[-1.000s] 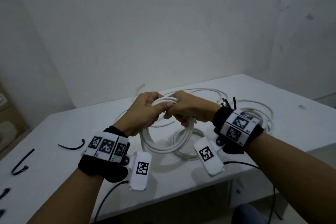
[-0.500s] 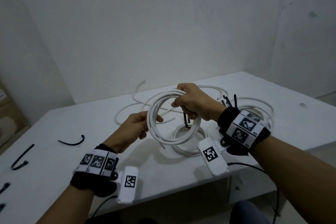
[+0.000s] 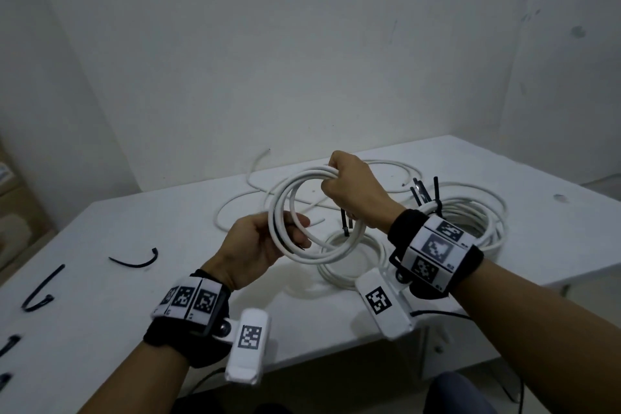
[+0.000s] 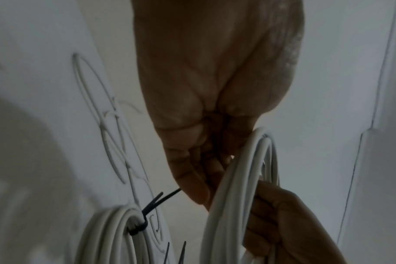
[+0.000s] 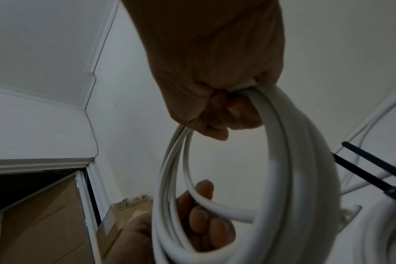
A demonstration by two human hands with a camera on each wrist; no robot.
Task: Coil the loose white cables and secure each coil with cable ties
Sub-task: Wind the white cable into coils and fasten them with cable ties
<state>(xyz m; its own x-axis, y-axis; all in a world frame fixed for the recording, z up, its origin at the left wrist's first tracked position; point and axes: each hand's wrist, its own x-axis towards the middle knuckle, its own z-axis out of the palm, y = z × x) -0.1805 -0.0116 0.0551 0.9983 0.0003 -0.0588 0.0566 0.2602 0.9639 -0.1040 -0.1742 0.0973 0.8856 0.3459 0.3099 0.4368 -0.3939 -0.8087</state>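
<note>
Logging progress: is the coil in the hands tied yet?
Cannot tell. The right hand grips the held coil at its top, the left hand its side; no tie visibly wraps it.

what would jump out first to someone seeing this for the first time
A white cable coil held up above the table, the right hand gripping its top and the left hand its lower left side. Behind the right wrist lies a bigger coil already cinched with black ties, and spare ties lie at the table's left.
</note>
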